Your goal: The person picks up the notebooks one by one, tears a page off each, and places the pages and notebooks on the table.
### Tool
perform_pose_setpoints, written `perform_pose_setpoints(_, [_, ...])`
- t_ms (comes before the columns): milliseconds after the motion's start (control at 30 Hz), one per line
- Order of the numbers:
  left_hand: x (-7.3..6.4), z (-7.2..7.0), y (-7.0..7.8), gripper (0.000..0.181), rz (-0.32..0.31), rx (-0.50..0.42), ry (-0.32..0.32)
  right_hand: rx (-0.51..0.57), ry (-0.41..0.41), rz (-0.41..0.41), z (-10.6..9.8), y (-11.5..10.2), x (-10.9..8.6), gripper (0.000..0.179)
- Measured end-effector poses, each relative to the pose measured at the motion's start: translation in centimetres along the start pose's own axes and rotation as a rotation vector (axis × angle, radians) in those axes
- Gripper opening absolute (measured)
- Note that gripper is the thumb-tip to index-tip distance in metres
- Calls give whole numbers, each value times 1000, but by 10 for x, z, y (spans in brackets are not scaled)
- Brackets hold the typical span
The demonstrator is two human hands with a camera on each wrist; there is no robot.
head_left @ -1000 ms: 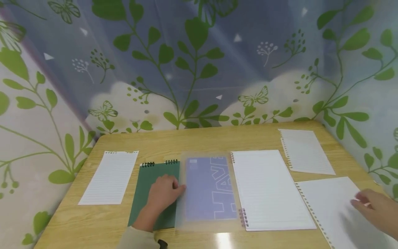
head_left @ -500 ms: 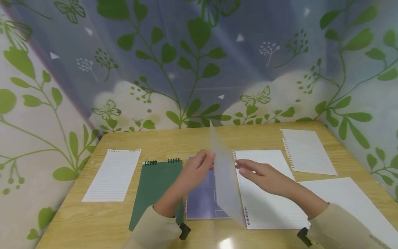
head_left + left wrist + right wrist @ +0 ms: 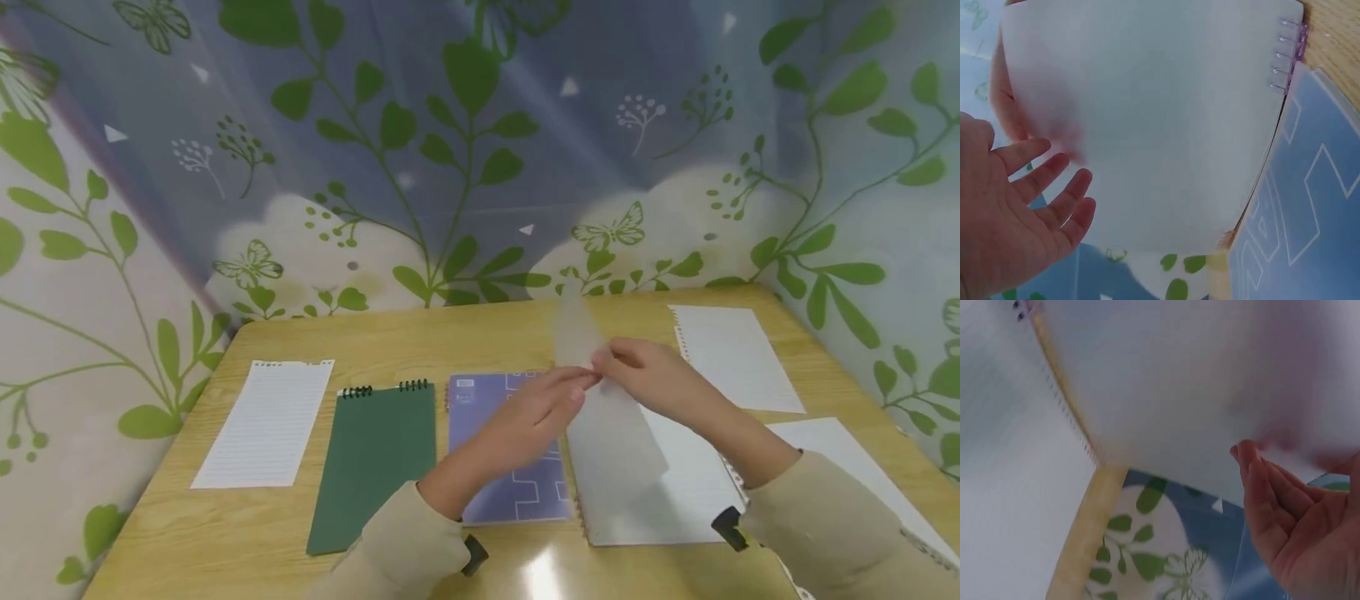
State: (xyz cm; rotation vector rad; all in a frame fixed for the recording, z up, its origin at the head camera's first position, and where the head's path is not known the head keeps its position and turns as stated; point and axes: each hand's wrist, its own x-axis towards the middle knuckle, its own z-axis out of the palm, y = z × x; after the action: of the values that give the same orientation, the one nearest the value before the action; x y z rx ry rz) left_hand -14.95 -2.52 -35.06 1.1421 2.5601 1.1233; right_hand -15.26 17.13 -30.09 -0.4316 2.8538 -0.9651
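A translucent plastic cover (image 3: 611,433) stands tilted over the open ruled spiral notebook (image 3: 690,500), hinged along its purple rings (image 3: 1290,56). My right hand (image 3: 648,375) pinches the cover's free edge between thumb and fingertips. My left hand (image 3: 525,421) lies beside the right fingertips, its fingers loosely extended; in the left wrist view that same hand (image 3: 1035,219) shows its fingertips right at the cover's surface. Through the cover the right hand's fingers look blurred. Left of the rings lies the purple notebook cover (image 3: 483,417) with white outlined letters, partly hidden under my left arm.
A green top-spiral notepad (image 3: 375,450) lies left of the purple cover. One torn ruled sheet (image 3: 262,425) is at the far left. Two loose sheets, an upper one (image 3: 738,358) and a lower one (image 3: 832,450), lie at the right. A patterned curtain (image 3: 480,150) stands behind the table.
The translucent cover has swung from lying over the purple cover, through upright, to the right over the ruled page. My left hand held it half a second ago; now my right hand pinches it.
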Motion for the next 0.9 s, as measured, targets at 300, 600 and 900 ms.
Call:
perform_pose_setpoints(300, [16,28,-12,55,-29,262,-158,-2,-57,106,-25,43,-12,33])
perform_pose_setpoints(600, [26,56,-42,77,-207,392,-316,47,-120,232,-28,92,-23,29])
perform_pose_setpoints(900, [32,72,-45,80,-290,463,-386,122,-177,380,-7,148,-29,23])
